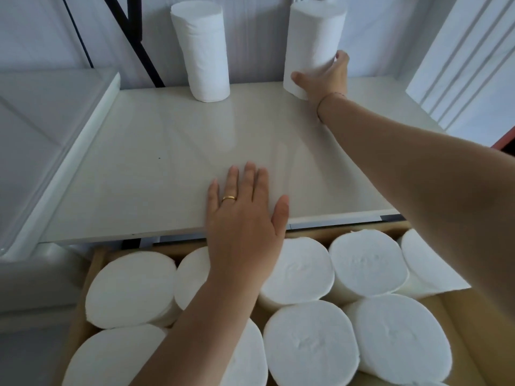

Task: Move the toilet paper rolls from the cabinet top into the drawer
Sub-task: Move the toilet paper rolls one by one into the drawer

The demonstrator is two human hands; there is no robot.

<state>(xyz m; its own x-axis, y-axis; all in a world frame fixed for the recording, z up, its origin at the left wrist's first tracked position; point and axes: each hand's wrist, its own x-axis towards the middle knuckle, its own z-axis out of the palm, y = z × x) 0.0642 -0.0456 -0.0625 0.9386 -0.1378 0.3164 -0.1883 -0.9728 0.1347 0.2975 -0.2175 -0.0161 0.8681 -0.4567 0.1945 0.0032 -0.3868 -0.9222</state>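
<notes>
Nearest, the open drawer [93, 274] is packed with white toilet paper rolls [309, 344] standing on end. Just beyond, the left hand [245, 218], wearing a gold ring [229, 198], lies flat with straight fingers on the cabinet top's [139, 168] near edge. Far right, the right hand [326, 76] grips an upright roll [312, 37] low down. Another roll [203, 51] stands far back, left of it, untouched.

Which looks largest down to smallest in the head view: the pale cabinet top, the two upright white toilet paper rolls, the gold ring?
1. pale cabinet top
2. left toilet paper roll and right toilet paper roll (held by right hand): alike, unranked
3. gold ring on left hand
</notes>
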